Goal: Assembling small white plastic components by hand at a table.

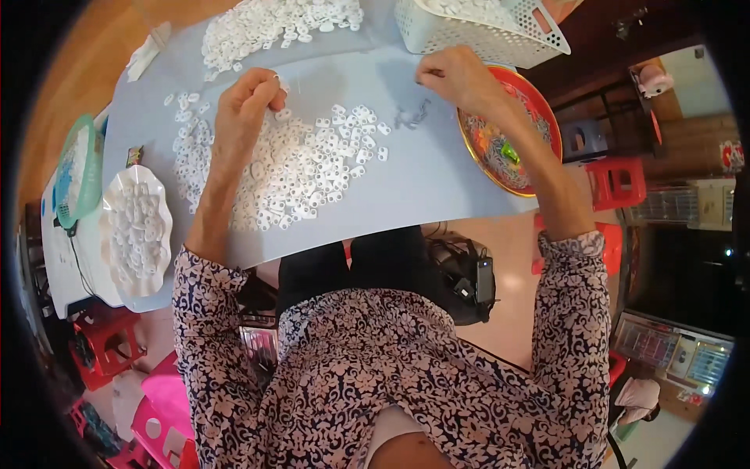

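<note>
My left hand (244, 113) is closed in a pinch above the table, with a bit of a small white plastic piece showing at its fingertips. Below and beside it spreads a loose pile of small white oval plastic pieces (301, 168) with holes in them. My right hand (459, 78) is also closed, thumb against fingers, over the table near a red round tray (556, 129); what it pinches, if anything, is too small to see. Between the hands lies a scatter of small dark pieces (412, 115). Little grey metal-looking bits and a bright green item (509, 152) are in the tray.
A white perforated basket (484, 39) stands at the far right, near a second heap of white pieces (273, 27). On the left are a scalloped white dish (109, 227) of pieces and a green basket (94, 160). Red stools (617, 184) stand beyond the table.
</note>
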The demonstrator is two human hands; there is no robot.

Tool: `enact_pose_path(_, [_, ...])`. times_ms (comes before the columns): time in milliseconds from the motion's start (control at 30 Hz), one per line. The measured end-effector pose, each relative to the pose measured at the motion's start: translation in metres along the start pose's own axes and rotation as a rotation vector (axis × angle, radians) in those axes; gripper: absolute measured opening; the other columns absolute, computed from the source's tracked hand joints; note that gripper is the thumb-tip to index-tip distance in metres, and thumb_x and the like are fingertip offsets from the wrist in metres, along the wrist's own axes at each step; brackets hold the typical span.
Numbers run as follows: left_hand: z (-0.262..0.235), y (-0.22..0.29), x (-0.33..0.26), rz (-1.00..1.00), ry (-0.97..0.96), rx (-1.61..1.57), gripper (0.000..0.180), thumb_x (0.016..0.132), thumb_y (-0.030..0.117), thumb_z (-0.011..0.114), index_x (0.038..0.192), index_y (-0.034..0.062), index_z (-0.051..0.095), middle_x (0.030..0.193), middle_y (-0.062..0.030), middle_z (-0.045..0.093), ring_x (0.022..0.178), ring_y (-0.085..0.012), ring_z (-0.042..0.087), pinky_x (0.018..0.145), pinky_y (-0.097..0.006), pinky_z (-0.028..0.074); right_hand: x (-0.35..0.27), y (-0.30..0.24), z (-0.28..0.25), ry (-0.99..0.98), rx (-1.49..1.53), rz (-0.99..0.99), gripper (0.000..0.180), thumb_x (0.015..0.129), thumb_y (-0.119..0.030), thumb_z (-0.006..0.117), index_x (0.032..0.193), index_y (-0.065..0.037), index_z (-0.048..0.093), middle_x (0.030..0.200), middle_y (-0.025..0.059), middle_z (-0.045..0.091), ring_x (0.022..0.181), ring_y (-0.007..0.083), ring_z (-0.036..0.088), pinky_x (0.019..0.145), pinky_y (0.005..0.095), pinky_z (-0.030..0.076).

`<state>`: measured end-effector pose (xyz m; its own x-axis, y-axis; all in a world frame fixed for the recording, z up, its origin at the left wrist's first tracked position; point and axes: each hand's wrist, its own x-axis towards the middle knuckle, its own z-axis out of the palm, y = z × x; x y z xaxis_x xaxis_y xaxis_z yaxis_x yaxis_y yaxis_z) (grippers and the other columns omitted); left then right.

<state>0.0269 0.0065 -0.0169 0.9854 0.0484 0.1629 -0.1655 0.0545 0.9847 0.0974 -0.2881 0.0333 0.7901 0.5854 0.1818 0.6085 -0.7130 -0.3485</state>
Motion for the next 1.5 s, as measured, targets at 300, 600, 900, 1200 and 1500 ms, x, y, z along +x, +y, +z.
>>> enact_pose_path(300, [0.001, -0.004, 0.0, -0.007, -0.05, 0.032, 0.015, 0.09, 0.013, 0.052, 0.088, 0.0006, 0.06, 0.07, -0.0003, 0.055, 0.066, -0.0073, 0.049, 0.063, -0.022, 0.039, -0.016, -0.007, 0.011, -0.128, 0.11, -0.111, 0.008, 0.076, -0.005, 0.062, 0.083, -0.001, 0.065, 0.067, 0.0097, 0.063, 0.056, 0.0172, 0.056, 0.055, 0.0292, 0.045])
enact_pose_path(600, [0.004, 0.0, -0.003, 0.002, -0.08, 0.085, 0.015, 0.091, 0.013, 0.051, 0.086, 0.0009, 0.059, 0.069, -0.0001, 0.054, 0.066, -0.0068, 0.048, 0.063, -0.022, 0.039, -0.012, -0.011, 0.006, -0.179, 0.076, 0.023, 0.009, 0.078, -0.006, 0.062, 0.084, 0.001, 0.065, 0.07, 0.0094, 0.064, 0.059, 0.0173, 0.057, 0.056, 0.0302, 0.046])
enact_pose_path(900, [0.005, 0.002, -0.004, -0.015, -0.072, 0.114, 0.016, 0.091, 0.015, 0.052, 0.086, 0.0011, 0.059, 0.07, 0.0003, 0.054, 0.066, -0.0063, 0.047, 0.063, -0.021, 0.039, -0.007, -0.014, 0.021, -0.13, -0.09, -0.098, 0.005, 0.075, -0.004, 0.06, 0.077, -0.001, 0.063, 0.072, 0.0124, 0.064, 0.064, 0.0247, 0.062, 0.059, 0.0325, 0.048])
enact_pose_path(1200, [0.006, 0.001, -0.003, -0.004, -0.087, 0.108, 0.015, 0.091, 0.014, 0.051, 0.087, 0.0006, 0.058, 0.07, 0.0, 0.055, 0.067, -0.0067, 0.048, 0.065, -0.022, 0.04, -0.006, -0.009, 0.014, -0.09, 0.307, 0.116, 0.007, 0.077, -0.003, 0.061, 0.082, 0.002, 0.064, 0.07, 0.005, 0.064, 0.066, 0.0087, 0.058, 0.061, 0.0254, 0.048])
enact_pose_path(1500, [0.008, -0.001, -0.008, 0.006, -0.083, 0.073, 0.016, 0.089, 0.013, 0.051, 0.087, -0.0004, 0.059, 0.07, -0.0005, 0.056, 0.068, -0.0068, 0.051, 0.065, -0.022, 0.043, 0.005, -0.032, 0.021, -0.126, 0.575, 0.214, 0.011, 0.083, -0.007, 0.063, 0.088, 0.002, 0.066, 0.075, -0.0008, 0.062, 0.068, 0.006, 0.055, 0.064, 0.0208, 0.047])
